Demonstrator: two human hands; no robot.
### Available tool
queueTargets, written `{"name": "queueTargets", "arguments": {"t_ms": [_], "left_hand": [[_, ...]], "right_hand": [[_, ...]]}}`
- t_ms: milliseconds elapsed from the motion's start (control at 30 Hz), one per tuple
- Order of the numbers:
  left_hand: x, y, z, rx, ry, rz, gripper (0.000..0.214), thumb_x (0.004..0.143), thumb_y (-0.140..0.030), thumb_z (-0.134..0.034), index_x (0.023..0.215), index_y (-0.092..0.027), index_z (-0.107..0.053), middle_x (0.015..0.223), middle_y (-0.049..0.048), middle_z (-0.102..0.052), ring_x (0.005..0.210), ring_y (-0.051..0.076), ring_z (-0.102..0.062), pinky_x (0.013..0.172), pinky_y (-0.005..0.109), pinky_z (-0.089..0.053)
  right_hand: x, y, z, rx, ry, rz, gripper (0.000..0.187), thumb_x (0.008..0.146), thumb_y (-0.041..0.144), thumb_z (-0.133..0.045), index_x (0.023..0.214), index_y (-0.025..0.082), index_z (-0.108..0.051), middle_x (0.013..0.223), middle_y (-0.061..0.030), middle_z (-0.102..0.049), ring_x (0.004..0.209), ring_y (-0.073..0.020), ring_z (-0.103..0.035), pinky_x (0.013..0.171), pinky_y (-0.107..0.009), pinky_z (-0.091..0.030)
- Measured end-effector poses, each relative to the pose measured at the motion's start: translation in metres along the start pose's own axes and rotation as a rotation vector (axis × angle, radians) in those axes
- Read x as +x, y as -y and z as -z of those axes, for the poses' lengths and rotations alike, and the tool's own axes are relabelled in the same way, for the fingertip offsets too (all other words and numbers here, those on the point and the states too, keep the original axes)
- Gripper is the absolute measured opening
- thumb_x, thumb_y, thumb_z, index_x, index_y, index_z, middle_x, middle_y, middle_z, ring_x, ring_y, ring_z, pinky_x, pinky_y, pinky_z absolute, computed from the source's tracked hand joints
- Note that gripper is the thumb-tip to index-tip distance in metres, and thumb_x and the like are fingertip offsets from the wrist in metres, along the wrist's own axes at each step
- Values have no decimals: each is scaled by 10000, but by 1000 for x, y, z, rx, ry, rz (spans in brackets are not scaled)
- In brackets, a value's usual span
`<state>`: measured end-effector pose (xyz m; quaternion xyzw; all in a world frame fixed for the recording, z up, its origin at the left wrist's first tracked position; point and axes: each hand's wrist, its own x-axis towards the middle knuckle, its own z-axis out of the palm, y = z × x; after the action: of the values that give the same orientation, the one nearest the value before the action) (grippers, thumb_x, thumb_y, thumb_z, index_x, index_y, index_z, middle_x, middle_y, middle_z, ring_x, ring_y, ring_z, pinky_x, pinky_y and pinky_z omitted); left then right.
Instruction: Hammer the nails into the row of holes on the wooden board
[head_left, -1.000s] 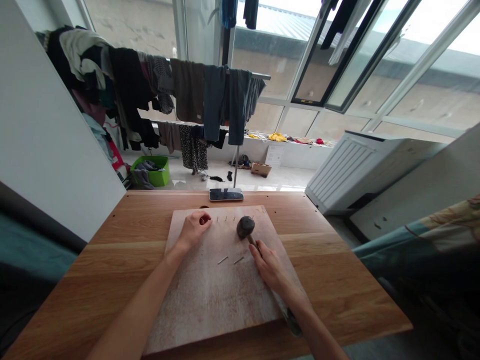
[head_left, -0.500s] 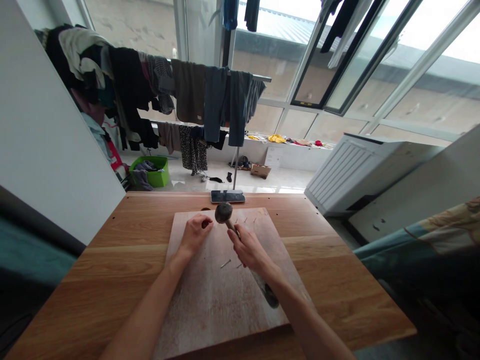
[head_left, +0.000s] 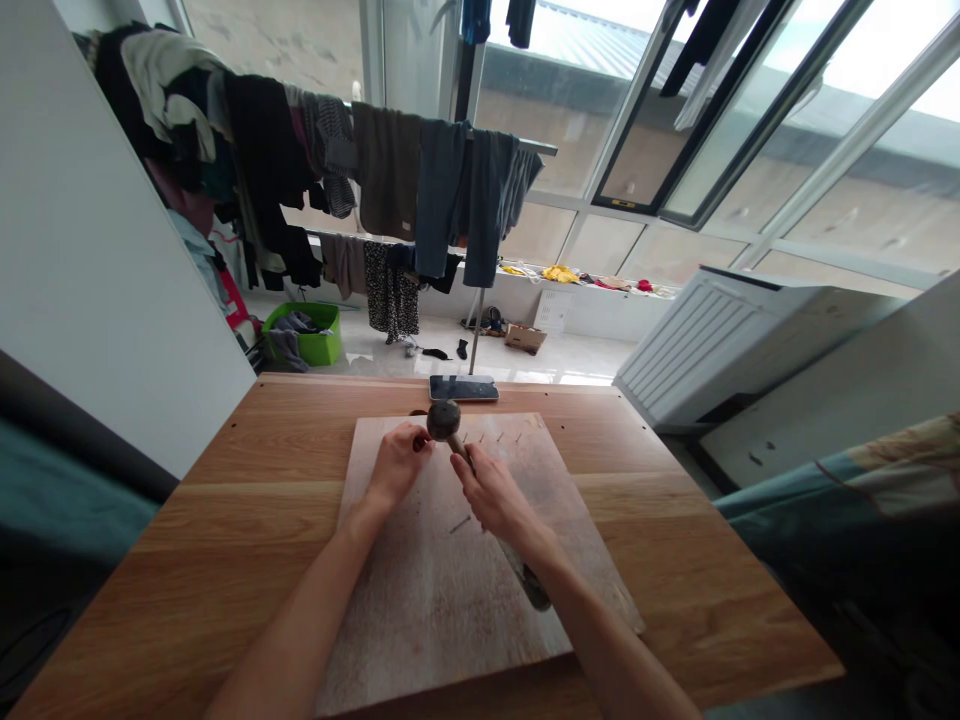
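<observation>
A pale wooden board (head_left: pixel 420 590) lies on the wooden table (head_left: pixel 225 500). My left hand (head_left: pixel 397 465) rests on the board's far left part, fingers pinched together on a small nail I can barely make out. My right hand (head_left: pixel 491 495) grips the handle of a hammer (head_left: pixel 445 420) whose dark round head hangs just beside my left fingertips. Several nails (head_left: pixel 495 438) stand upright in a row along the board's far edge. One loose nail (head_left: pixel 460 524) lies flat on the board near my right hand.
A phone (head_left: pixel 463 388) lies face up at the table's far edge. Beyond the table stand a rack of hanging clothes (head_left: pixel 420 200), a green basket (head_left: pixel 304 335) on the floor and a white slatted panel (head_left: pixel 697 330) at the right.
My right hand swung the hammer from the board's middle right over to the left, so its head is now next to my left fingers. My left hand stayed in place.
</observation>
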<state>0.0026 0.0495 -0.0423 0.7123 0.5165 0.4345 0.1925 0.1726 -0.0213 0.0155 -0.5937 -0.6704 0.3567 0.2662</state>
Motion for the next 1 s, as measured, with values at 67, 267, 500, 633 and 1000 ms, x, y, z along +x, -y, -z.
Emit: {"name": "queueTargets", "arguments": {"t_ms": [67,267,500,633,1000], "left_hand": [[0,-1,1,8,5,0,92,766,-122,-653,701,-183,-675,689,-13,-640,604,126,-589,640,232,-473],[0,-4,2,60,32,-4,84,766,-112,-628,724,-184,-645,702,-14,-612,629,131,-590,647,237,-476],[-4,-26,16,213,141,-24,69,828,-240,-639,858,-184,-610,858,32,-625,711,168,-611,669,283,-510],[-27,-67,27,320,393,-170,32,860,-224,-628,879,-198,-630,893,32,-656,759,182,-643,724,295,-509],[-72,-126,-3,571,645,-276,281,755,49,-559,950,-120,-671,924,159,-704,886,320,-677,764,406,-521]], "right_hand": [[0,-1,-1,-3,5,8,217,1031,374,-416,900,219,-495,612,44,-500,482,-102,-457,458,-219,-274],[-1,2,2,-1,15,4,221,1021,383,-425,893,220,-500,595,47,-496,468,-100,-464,441,-209,-301],[-37,-24,29,76,48,-164,317,1008,517,-378,937,235,-504,565,80,-466,375,-94,-439,369,-198,-299],[-58,-48,42,-64,-3,-170,289,1014,467,-389,946,228,-538,576,52,-515,442,-127,-511,444,-227,-321],[-63,-63,31,-237,-138,-78,299,1031,393,-383,1025,205,-615,814,-77,-703,796,-231,-664,652,-278,-369]]}}
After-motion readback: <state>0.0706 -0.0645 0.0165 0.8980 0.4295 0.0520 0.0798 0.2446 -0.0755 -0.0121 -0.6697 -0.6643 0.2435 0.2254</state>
